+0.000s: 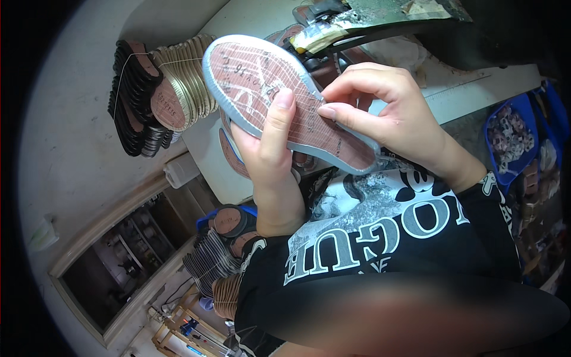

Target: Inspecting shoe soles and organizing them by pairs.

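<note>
A shoe insole (306,122) with a brown, grid-marked face and a pale silvery-grey wrapped edge is held up, tilted, in front of my chest. My left hand (269,146) grips it from below, the thumb pressed on its face and the other fingers hidden behind it. At its right edge, near the narrow middle, the thumb and index finger of my right hand (386,104) are closed on the rim. Whether a loose bit of trim sits between those fingertips is too small to tell.
Tied stacks of black insoles (134,95) and gold-edged insoles (178,89) stand at the table's left end. A worn green machine (386,15) rises behind the white table (223,184). A blue bin (489,134) of scraps is at right; more bundled insoles (209,262) lie lower left.
</note>
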Tool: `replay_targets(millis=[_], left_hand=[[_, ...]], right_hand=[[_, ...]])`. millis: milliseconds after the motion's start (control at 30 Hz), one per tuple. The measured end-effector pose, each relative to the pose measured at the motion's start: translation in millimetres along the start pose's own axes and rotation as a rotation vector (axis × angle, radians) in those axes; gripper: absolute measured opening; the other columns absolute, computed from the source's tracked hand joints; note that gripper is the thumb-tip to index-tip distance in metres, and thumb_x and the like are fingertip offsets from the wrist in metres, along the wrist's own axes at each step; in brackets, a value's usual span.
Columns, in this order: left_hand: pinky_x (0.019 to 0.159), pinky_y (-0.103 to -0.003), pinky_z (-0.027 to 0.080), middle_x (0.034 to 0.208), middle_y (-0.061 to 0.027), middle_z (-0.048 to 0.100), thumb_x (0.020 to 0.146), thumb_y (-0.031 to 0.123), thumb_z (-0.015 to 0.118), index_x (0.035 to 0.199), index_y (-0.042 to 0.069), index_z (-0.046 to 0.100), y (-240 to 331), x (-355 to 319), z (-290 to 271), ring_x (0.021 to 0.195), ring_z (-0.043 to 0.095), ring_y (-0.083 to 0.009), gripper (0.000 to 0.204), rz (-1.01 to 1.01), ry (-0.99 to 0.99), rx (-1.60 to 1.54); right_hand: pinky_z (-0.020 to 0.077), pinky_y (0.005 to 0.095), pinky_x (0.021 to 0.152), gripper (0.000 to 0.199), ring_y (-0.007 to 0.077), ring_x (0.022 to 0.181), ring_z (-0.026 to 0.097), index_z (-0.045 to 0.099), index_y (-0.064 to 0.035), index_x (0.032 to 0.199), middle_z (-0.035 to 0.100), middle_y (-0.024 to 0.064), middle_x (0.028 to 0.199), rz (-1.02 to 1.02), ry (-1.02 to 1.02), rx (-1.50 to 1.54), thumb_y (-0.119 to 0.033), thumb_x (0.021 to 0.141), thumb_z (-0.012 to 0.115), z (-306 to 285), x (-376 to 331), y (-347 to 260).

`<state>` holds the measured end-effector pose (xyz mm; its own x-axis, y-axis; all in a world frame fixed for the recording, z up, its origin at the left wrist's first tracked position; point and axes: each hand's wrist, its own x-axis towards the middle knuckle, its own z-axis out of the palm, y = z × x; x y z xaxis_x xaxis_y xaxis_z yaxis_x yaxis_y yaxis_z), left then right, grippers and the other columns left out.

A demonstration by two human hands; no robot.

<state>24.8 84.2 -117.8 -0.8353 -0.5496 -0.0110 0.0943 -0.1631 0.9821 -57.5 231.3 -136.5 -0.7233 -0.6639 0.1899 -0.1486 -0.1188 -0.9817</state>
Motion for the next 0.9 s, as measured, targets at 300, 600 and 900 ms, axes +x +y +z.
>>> replay_targets(millis=[300, 600, 900], left_hand=[[0.076, -0.024, 0.046, 0.093, -0.0055, 0.062, 0.083, 0.005, 0.065, 0.105, -0.002, 0.057, -2, -7, 8, 0.082, 0.058, -0.0113, 0.024, 0.071, -0.103, 0.237], [0.071, -0.023, 0.046, 0.091, -0.0049, 0.062, 0.083, 0.003, 0.065, 0.101, -0.002, 0.059, -9, -4, 10, 0.077, 0.057, -0.0097, 0.019, 0.179, -0.135, 0.309], [0.070, -0.023, 0.046, 0.088, -0.0049, 0.062, 0.084, 0.003, 0.064, 0.099, -0.003, 0.060, -7, -3, 9, 0.076, 0.058, -0.0106, 0.017, 0.171, -0.056, 0.209]], right_hand=[[0.0473, 0.0344, 0.059, 0.012, 0.0269, 0.063, 0.060, 0.066, 0.0007, 0.077, 0.062, 0.0139, 0.070, -0.152, -0.021, -0.312, -0.011, 0.078, 0.064, -13, -6, 7], [0.0472, 0.0337, 0.054, 0.011, 0.0252, 0.055, 0.059, 0.061, -0.0010, 0.070, 0.061, 0.0112, 0.063, -0.110, 0.039, -0.453, -0.011, 0.074, 0.064, -5, -9, 3], [0.0472, 0.0322, 0.055, 0.012, 0.0246, 0.058, 0.060, 0.065, 0.0016, 0.079, 0.062, 0.0137, 0.067, -0.262, 0.046, -0.300, -0.010, 0.079, 0.063, -6, -6, 17]])
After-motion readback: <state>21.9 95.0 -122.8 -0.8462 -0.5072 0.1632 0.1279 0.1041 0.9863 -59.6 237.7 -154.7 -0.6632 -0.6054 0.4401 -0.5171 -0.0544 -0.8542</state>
